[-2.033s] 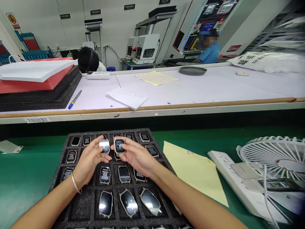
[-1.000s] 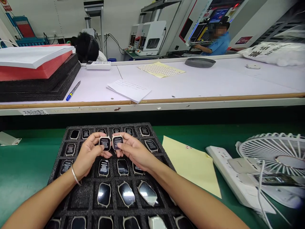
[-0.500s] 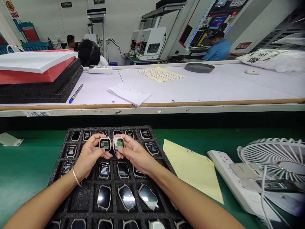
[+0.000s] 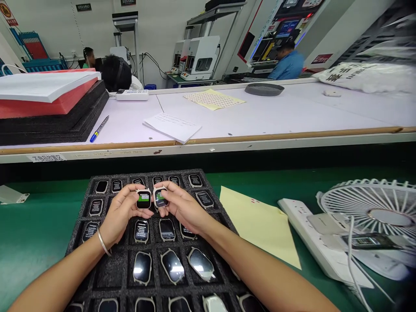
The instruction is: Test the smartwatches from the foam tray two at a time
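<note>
My left hand (image 4: 122, 211) is closed round the edges of a smartwatch body (image 4: 144, 199) with no strap, its lit screen showing green and white bands. Close beside it, my right hand (image 4: 180, 203) grips a second smartwatch (image 4: 160, 197), with the thumb over its screen, which also shows some green. Both are held above a black foam tray (image 4: 108, 275) with square compartments. Several more strapless watches lie in the tray, among them one with white text on its screen (image 4: 141, 231) and one with a dark, reflective screen (image 4: 173, 266).
Right of the tray lie a yellow sheet (image 4: 256, 225), a white power strip (image 4: 312, 242) and a white fan (image 4: 373, 208). A raised shelf (image 4: 227, 123) behind holds papers (image 4: 172, 127), a pen (image 4: 99, 129) and stacked black foam (image 4: 81, 117). Other people (image 4: 287, 63) sit beyond.
My left thumb has shifted off the lower part of its watch screen to the side. My right thumb has moved up over its screen. Both watches stay above the tray.
</note>
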{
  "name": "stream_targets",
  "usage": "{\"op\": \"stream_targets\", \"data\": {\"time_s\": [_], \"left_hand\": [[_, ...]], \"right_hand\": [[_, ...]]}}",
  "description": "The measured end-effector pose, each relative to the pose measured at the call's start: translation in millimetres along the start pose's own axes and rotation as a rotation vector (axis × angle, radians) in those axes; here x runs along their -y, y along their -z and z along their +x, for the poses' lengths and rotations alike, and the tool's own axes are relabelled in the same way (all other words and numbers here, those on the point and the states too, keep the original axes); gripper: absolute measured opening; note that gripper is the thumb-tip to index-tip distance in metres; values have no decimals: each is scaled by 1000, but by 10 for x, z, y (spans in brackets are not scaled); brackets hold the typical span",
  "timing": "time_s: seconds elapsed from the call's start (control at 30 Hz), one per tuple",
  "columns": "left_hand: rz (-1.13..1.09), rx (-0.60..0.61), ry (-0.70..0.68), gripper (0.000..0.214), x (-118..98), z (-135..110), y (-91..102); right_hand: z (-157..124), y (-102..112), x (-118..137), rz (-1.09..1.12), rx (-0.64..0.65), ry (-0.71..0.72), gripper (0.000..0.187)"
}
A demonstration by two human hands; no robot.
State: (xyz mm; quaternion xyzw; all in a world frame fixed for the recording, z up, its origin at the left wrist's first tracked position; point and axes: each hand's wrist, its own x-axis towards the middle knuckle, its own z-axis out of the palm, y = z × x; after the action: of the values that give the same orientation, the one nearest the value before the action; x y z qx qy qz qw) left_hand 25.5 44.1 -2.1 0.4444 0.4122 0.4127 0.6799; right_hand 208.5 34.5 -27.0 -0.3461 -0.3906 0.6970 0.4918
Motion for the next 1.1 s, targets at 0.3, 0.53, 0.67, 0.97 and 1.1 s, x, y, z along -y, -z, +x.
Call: {"op": "stream_targets", "data": {"time_s": [0.3, 0.53, 0.67, 0.97, 1.1], "left_hand": [[20, 16, -21, 31, -3, -24, -9], [38, 29, -37, 32, 6, -24, -7], [45, 9, -35, 32, 12, -14, 4], [-2, 22, -35, 28, 12, -10, 40], [11, 19, -47, 29, 13, -5, 32]], "right_hand": [[-20, 0, -7, -66, -4, 40, 32], [-23, -11, 0, -67, 21, 62, 30], [-40, -17, 11, -75, 43, 63, 30], [-50, -12, 20, -86, 67, 76, 31], [-45, -12, 26, -64, 68, 71, 28]]}}
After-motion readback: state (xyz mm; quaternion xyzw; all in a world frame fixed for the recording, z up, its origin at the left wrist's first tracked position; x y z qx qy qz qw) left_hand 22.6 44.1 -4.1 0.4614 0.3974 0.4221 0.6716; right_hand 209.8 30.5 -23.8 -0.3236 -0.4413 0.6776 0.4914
